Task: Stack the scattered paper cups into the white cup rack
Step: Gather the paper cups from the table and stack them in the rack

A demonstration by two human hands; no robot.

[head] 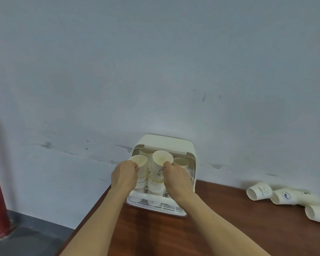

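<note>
Head view: the left hand [125, 175] pinches a paper cup [138, 160] by its rim, cup just above that grip; the right hand [176, 177] pinches a second cup [162, 159], up-left of its grip, both over stacks in the white cup rack [175, 145]; loose cups [260, 191] lie on the desk [220, 218] far right

Both hands were up at the white cup rack [175, 145], which stood on the wooden table [220, 228] against the wall. The left hand [125, 175] pinched a cup [138, 160] at the rack's left side; the right hand [175, 177] held a printed cup [162, 159] over the middle stack. Right of the rack, well apart, loose cups [283, 195] lay on their sides.
</note>
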